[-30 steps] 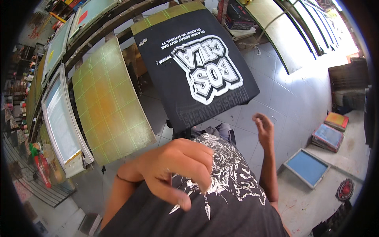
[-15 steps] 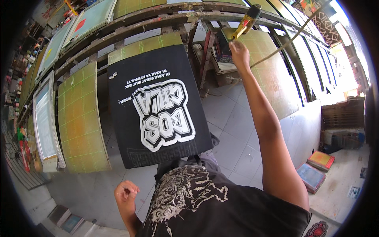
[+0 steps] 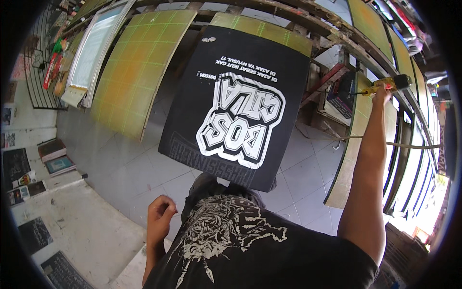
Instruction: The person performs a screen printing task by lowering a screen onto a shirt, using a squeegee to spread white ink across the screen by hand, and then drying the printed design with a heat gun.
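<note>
A black T-shirt (image 3: 185, 96) with a large white print lies stretched flat over a board in front of me. My right hand (image 3: 381, 95), at the end of an outstretched arm, grips a yellow-and-black heat gun (image 3: 400, 83) to the right of the shirt. Its narrow end points left, over a bare yellowish board (image 3: 344, 180). Near my body at the lower left, my left hand (image 3: 161, 214) is curled closed, apart from the shirt. Nothing shows in its fingers.
Left of the shirt are another yellowish board (image 3: 139, 62) and a framed screen (image 3: 96, 50). A wooden rack (image 3: 308, 17) runs behind. A dark box (image 3: 340, 96) sits under it on the right. A cord (image 3: 409, 144) crosses at the right.
My view has swung to the right, so the shirt and boards sit tilted differently. My right hand has carried the heat gun rightward, its body turning more level. My left hand stays curled beside me.
</note>
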Demonstrator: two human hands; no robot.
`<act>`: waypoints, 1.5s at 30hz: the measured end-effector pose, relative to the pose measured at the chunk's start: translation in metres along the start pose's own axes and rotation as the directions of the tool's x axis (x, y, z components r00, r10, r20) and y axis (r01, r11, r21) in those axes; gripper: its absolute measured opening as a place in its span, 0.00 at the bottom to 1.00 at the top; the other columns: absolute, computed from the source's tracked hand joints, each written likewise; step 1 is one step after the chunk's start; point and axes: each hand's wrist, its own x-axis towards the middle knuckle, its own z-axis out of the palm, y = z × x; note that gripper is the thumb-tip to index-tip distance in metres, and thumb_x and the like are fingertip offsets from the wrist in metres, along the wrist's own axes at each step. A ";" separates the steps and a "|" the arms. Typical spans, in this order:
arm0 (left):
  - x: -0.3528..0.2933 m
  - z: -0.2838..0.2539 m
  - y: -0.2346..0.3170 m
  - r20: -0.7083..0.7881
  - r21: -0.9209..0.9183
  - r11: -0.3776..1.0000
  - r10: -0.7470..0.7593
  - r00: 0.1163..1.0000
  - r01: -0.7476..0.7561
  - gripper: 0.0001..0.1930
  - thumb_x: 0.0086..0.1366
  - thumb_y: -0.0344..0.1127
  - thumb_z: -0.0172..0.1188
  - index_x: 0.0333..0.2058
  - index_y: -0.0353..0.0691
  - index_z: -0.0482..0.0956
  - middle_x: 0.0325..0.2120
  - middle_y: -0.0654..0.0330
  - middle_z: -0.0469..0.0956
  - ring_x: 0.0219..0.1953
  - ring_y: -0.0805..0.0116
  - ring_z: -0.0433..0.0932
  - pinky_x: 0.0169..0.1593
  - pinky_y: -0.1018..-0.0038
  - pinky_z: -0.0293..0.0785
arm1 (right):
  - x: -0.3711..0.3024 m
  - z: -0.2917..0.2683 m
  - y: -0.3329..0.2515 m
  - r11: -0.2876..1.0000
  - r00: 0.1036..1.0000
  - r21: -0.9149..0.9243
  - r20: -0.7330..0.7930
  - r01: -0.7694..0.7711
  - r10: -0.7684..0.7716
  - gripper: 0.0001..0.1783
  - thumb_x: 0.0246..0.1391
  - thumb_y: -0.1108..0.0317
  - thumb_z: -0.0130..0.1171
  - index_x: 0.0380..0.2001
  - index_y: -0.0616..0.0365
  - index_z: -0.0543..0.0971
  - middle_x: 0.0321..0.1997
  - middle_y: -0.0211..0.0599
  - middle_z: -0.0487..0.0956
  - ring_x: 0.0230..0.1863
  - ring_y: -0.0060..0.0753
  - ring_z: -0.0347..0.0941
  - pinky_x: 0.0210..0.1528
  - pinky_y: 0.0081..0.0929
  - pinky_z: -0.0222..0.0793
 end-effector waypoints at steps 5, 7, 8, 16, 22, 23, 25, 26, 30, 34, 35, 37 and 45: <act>0.049 0.084 0.070 0.240 -0.109 0.990 0.117 0.964 -0.093 0.05 0.67 0.30 0.58 0.34 0.35 0.74 0.31 0.65 0.71 0.34 0.76 0.70 0.39 0.77 0.68 | -0.062 -0.043 -0.079 0.989 0.993 0.112 0.075 -0.100 0.092 0.09 0.63 0.69 0.58 0.39 0.66 0.78 0.34 0.38 0.80 0.35 0.29 0.78 0.40 0.28 0.74; 0.072 0.139 0.084 0.395 -0.185 0.962 0.259 0.881 -0.200 0.06 0.70 0.30 0.56 0.41 0.35 0.74 0.35 0.65 0.71 0.37 0.79 0.68 0.42 0.77 0.68 | -0.119 -0.038 -0.142 0.988 0.984 0.076 0.130 -0.133 0.123 0.10 0.64 0.67 0.59 0.39 0.65 0.78 0.33 0.37 0.80 0.35 0.29 0.78 0.39 0.27 0.74; 0.090 0.169 0.087 0.491 -0.184 0.930 0.367 0.790 -0.318 0.09 0.71 0.33 0.56 0.44 0.34 0.74 0.34 0.66 0.70 0.37 0.80 0.68 0.42 0.78 0.69 | -0.149 -0.043 -0.177 0.989 0.981 0.055 0.146 -0.136 0.127 0.10 0.65 0.67 0.60 0.39 0.65 0.78 0.33 0.36 0.79 0.34 0.28 0.77 0.39 0.27 0.73; 0.103 0.421 0.116 0.399 -0.105 0.887 0.451 0.798 -0.449 0.30 0.66 0.45 0.63 0.56 0.25 0.67 0.51 0.40 0.74 0.53 0.47 0.76 0.58 0.60 0.70 | -0.342 -0.136 -0.326 0.977 0.941 0.108 0.308 -0.182 0.142 0.14 0.69 0.65 0.56 0.48 0.66 0.78 0.31 0.27 0.71 0.31 0.15 0.65 0.34 0.16 0.61; 0.048 0.410 0.123 0.745 -0.212 0.970 0.083 0.662 0.117 0.36 0.66 0.45 0.63 0.61 0.26 0.57 0.52 0.39 0.73 0.55 0.51 0.76 0.58 0.62 0.71 | -0.430 -0.184 -0.352 0.995 0.929 -0.060 0.356 -0.083 0.099 0.18 0.66 0.68 0.54 0.54 0.69 0.74 0.32 0.30 0.74 0.32 0.18 0.69 0.35 0.16 0.64; 0.038 0.392 0.131 0.769 -0.200 0.962 0.035 0.638 0.188 0.36 0.66 0.44 0.64 0.61 0.27 0.57 0.52 0.39 0.73 0.55 0.51 0.76 0.58 0.63 0.71 | -0.441 -0.188 -0.355 0.993 0.924 -0.051 0.364 -0.103 0.115 0.17 0.67 0.66 0.54 0.53 0.67 0.74 0.32 0.29 0.73 0.33 0.16 0.68 0.36 0.15 0.63; 0.028 0.389 0.124 0.836 -0.138 0.920 -0.092 0.542 0.368 0.42 0.62 0.43 0.67 0.64 0.29 0.52 0.54 0.41 0.70 0.57 0.53 0.74 0.60 0.63 0.70 | -0.462 -0.196 -0.362 0.990 0.927 -0.033 0.348 -0.140 0.143 0.15 0.69 0.65 0.54 0.51 0.65 0.75 0.32 0.27 0.73 0.33 0.13 0.67 0.36 0.14 0.63; 0.022 0.387 0.120 0.830 -0.159 0.934 -0.050 0.555 0.321 0.44 0.61 0.42 0.69 0.65 0.29 0.50 0.56 0.41 0.69 0.58 0.53 0.72 0.61 0.63 0.70 | -0.470 -0.196 -0.362 0.988 0.931 -0.025 0.331 -0.151 0.151 0.15 0.69 0.65 0.54 0.51 0.65 0.75 0.32 0.27 0.74 0.33 0.13 0.67 0.36 0.13 0.63; -0.013 0.377 0.104 0.813 -0.240 0.940 0.059 0.580 0.241 0.54 0.53 0.39 0.73 0.68 0.31 0.42 0.60 0.43 0.64 0.64 0.55 0.66 0.65 0.64 0.66 | -0.500 -0.196 -0.371 0.987 0.952 -0.091 0.263 -0.134 0.154 0.15 0.66 0.68 0.53 0.50 0.67 0.75 0.35 0.30 0.76 0.36 0.20 0.71 0.40 0.19 0.67; -0.024 0.365 0.095 0.815 -0.200 0.941 0.006 0.579 0.272 0.52 0.55 0.39 0.72 0.68 0.31 0.43 0.58 0.44 0.66 0.59 0.57 0.72 0.58 0.66 0.73 | -0.520 -0.201 -0.371 0.989 0.939 -0.135 0.329 -0.061 0.103 0.13 0.68 0.69 0.55 0.51 0.65 0.75 0.33 0.27 0.75 0.32 0.14 0.69 0.36 0.14 0.67; -0.028 0.359 0.095 0.819 -0.212 0.931 0.004 0.574 0.296 0.52 0.56 0.39 0.72 0.68 0.31 0.43 0.57 0.44 0.67 0.57 0.57 0.73 0.56 0.67 0.74 | -0.524 -0.201 -0.371 0.987 0.940 -0.124 0.314 -0.099 0.134 0.14 0.68 0.69 0.55 0.52 0.65 0.74 0.33 0.27 0.75 0.33 0.14 0.69 0.37 0.14 0.67; -0.036 0.347 0.092 0.816 -0.241 0.911 0.004 0.579 0.334 0.51 0.57 0.39 0.71 0.67 0.30 0.43 0.55 0.45 0.69 0.53 0.57 0.76 0.51 0.69 0.77 | -0.539 -0.199 -0.379 0.984 0.933 -0.082 0.316 -0.156 0.174 0.14 0.68 0.69 0.55 0.52 0.65 0.74 0.33 0.27 0.75 0.32 0.14 0.69 0.36 0.14 0.67; -0.067 0.301 0.066 0.839 -0.084 0.937 -0.118 0.531 0.340 0.29 0.66 0.42 0.62 0.57 0.30 0.62 0.42 0.53 0.76 0.39 0.69 0.79 0.39 0.72 0.78 | -0.597 -0.213 -0.394 0.981 0.920 -0.072 0.341 -0.178 0.191 0.14 0.67 0.69 0.53 0.49 0.69 0.75 0.41 0.35 0.78 0.40 0.21 0.73 0.46 0.22 0.68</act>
